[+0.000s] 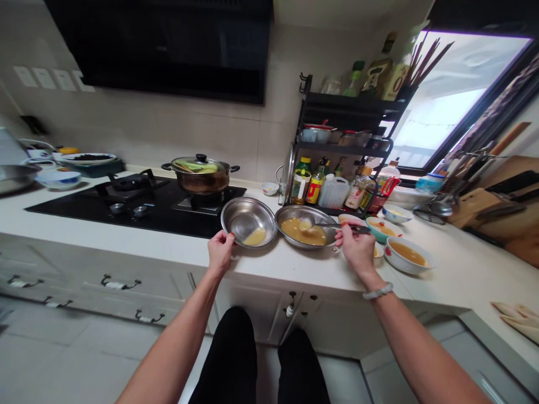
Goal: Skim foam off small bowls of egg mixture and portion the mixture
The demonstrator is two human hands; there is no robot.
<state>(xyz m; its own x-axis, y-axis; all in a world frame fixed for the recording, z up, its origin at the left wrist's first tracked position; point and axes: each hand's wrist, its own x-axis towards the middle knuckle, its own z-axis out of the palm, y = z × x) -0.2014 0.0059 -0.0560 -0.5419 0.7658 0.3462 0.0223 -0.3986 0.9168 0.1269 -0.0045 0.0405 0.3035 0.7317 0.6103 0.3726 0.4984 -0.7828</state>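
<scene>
- Head view, grips: the left hand (220, 252) pinches the near rim of a shallow metal dish (242, 216); the right hand (357, 247) grasps the dark handle of a ladle (323, 225).
- Beyond the left fingertips, the dish seems tipped, its thin liquid pooled at the near side; more tilt could spill it onto the counter (269, 264).
- Left of the right grip, the ladle's head sits in broth (290, 227) inside a second metal dish (295, 212); a jerky lift could drip across the narrow space between the dishes.
- Just right of that grip, a filled white bowl (404, 269) could be knocked by a swinging wrist.
- Materials: both dishes are round, thin, shiny metal with sloping walls; smooth rims might slip from wet fingers.
- The broth is cloudy yellow-brown; the white bowl, probably ceramic, is deeper and glossy.
- The counter is smooth white; a beaded bracelet (378, 292) circles the right wrist.
</scene>
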